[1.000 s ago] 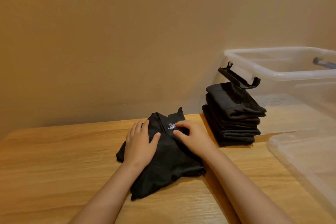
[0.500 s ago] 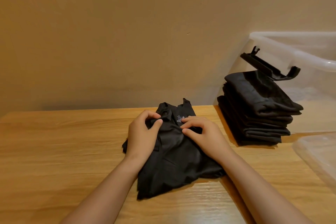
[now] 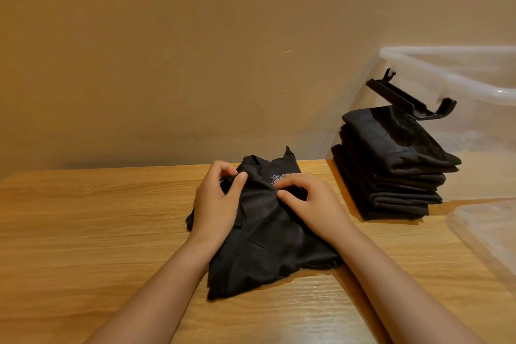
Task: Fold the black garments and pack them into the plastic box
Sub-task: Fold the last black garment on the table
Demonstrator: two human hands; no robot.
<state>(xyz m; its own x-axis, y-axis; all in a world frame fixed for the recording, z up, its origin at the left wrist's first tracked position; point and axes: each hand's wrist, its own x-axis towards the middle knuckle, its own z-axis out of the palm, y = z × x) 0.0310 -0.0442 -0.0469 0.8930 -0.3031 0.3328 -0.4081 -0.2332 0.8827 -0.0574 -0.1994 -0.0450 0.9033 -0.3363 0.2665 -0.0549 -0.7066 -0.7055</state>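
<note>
Pinching: left hand [image 3: 215, 205] and right hand [image 3: 317, 205] both pinch crumpled black cloth garment [image 3: 268, 248].
Garment: lying on wooden counter [image 3: 83, 218].

The only view, worn on the head, looks forward and down from the near side of the table [image 3: 83, 218], close over the garment [image 3: 265, 232], facing the wall [image 3: 167, 36].

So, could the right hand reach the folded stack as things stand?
Probably yes: only wooden table lies between the right hand and the folded stack, though it pinches the black garment now.
</note>
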